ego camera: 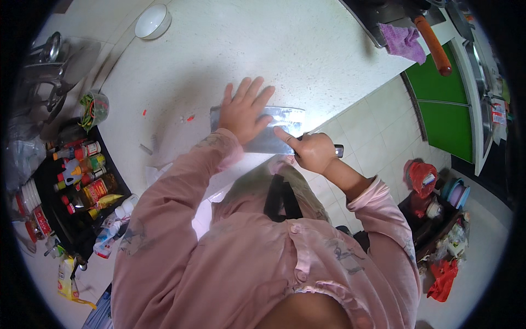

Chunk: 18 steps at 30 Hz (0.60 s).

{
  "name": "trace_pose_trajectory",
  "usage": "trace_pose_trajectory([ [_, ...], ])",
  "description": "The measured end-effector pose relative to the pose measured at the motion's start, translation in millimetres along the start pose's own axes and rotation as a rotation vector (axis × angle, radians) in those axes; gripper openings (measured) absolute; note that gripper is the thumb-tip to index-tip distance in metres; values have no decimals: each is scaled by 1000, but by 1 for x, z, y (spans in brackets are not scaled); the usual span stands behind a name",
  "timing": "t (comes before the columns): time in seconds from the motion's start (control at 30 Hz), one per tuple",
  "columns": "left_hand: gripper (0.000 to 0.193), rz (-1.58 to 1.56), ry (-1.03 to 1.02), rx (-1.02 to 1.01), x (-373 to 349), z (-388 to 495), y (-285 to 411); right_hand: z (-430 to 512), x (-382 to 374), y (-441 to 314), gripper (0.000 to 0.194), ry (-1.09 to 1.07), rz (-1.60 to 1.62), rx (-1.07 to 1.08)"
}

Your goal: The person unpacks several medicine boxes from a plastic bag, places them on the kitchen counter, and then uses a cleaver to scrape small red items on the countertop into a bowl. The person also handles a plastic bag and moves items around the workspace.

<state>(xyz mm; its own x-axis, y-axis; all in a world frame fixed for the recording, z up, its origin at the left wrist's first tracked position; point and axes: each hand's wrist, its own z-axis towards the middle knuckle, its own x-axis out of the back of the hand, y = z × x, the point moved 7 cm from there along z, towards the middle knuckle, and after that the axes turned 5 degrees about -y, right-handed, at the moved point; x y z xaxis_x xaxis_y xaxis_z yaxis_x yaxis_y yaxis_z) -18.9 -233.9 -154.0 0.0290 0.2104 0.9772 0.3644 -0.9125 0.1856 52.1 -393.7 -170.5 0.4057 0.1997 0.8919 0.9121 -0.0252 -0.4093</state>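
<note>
A broad cleaver [263, 142] lies flat on its side over the white countertop [246, 49], near the counter's edge. My right hand [315, 152] grips its dark handle, thumb along the blade. My left hand [245, 111] rests with spread fingers on the flat of the blade, its fingertips reaching past the blade's far side. Whatever is under the blade is hidden. Left of the cleaver lie a small red piece [190, 118] and another red piece [144, 112], apart from each other.
A white bowl [153, 21] stands at the upper left. A clear container of green and red chillies [100, 107] is beside a dark rack of bottles [119, 164]. At the upper right, a purple cloth [404, 43] hangs near a wooden pan handle [434, 45].
</note>
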Motion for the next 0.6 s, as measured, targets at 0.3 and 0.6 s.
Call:
trace_pose_trajectory([
  [0.3, 70, -33, -88, -210, -4, 14, 5, -4, -2, -24, 74, 103, 79, -161],
  [0.6, 70, -31, -112, -331, -4, 18, 8, -3, 3, -38, 77, 134, 42, -208],
])
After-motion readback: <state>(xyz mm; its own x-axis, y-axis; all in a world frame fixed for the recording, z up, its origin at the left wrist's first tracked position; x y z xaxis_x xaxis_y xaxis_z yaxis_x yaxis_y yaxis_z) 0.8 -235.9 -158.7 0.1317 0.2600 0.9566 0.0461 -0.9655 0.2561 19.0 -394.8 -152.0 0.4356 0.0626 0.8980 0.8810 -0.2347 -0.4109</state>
